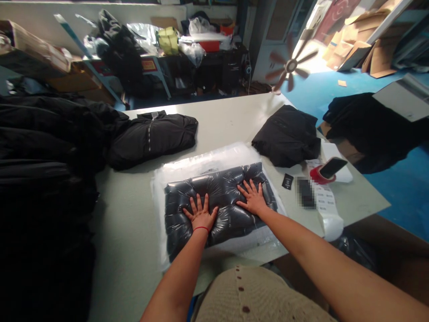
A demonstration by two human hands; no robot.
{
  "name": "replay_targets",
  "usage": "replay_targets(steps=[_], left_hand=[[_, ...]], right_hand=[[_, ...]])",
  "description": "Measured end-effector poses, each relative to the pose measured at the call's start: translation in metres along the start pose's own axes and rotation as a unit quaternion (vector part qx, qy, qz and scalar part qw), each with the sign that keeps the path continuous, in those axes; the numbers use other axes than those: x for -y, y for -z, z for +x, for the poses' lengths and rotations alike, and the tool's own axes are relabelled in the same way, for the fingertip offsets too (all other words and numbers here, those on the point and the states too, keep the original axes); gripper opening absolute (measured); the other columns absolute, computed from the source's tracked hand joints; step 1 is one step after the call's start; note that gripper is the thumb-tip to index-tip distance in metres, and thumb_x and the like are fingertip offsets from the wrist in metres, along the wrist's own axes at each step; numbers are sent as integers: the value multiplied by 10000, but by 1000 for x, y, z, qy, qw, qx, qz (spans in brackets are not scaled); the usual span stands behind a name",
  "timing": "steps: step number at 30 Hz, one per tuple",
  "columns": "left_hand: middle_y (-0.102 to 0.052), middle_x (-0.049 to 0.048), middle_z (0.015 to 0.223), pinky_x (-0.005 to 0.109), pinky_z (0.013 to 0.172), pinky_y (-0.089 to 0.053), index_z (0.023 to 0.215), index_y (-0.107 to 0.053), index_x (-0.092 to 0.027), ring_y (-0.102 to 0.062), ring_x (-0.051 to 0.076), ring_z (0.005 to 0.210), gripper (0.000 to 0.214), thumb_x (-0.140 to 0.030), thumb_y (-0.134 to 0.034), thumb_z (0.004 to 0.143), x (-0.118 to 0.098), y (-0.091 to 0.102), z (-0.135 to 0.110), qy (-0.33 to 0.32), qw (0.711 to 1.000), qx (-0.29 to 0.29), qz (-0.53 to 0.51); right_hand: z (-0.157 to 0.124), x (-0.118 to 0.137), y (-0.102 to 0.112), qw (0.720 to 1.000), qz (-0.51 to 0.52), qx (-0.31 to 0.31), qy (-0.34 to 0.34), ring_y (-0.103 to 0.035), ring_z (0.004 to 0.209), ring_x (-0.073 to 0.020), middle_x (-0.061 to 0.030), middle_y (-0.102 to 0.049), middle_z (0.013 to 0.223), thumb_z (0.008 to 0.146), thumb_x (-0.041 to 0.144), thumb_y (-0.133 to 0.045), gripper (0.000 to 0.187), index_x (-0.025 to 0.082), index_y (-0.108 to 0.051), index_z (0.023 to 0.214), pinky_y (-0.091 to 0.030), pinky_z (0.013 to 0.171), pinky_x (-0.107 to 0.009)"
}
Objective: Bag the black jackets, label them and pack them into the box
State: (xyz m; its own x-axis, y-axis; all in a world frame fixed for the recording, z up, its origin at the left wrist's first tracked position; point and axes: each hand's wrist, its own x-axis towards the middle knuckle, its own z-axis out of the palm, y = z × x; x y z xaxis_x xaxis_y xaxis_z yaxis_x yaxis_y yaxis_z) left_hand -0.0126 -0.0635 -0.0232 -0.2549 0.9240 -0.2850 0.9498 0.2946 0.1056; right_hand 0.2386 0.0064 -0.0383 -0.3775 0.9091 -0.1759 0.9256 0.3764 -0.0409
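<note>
left hand (201, 218): fingers fanned open, flat on glossy black packet (227, 218)
right hand (254, 199): likewise spread; i'd judge for even pressure
plastic sheets (231, 155): under packet, perhaps kept handy

blk pile (43, 214) cut off, card (287, 181) txt illeg.

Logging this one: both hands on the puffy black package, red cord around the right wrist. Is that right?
Wrong wrist: the head view shows the red cord around the left one. The left hand and right hand do lie on the puffy black package.
</note>
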Motion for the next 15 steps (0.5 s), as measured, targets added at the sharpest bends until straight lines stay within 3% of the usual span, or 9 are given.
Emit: replay_targets(steps=[15], left_hand=[[-63, 42, 1627, 702, 1082, 58, 1522, -178, -333, 84, 355, 1469, 725, -637, -343, 885, -1, -2, 3, -3, 1000, -5, 15]], right_hand=[[1, 5, 8, 999, 46, 12, -18, 64, 1466, -356, -16, -96, 1620, 840, 718, -426, 780, 373, -222, 1510, 123, 1092, -652]])
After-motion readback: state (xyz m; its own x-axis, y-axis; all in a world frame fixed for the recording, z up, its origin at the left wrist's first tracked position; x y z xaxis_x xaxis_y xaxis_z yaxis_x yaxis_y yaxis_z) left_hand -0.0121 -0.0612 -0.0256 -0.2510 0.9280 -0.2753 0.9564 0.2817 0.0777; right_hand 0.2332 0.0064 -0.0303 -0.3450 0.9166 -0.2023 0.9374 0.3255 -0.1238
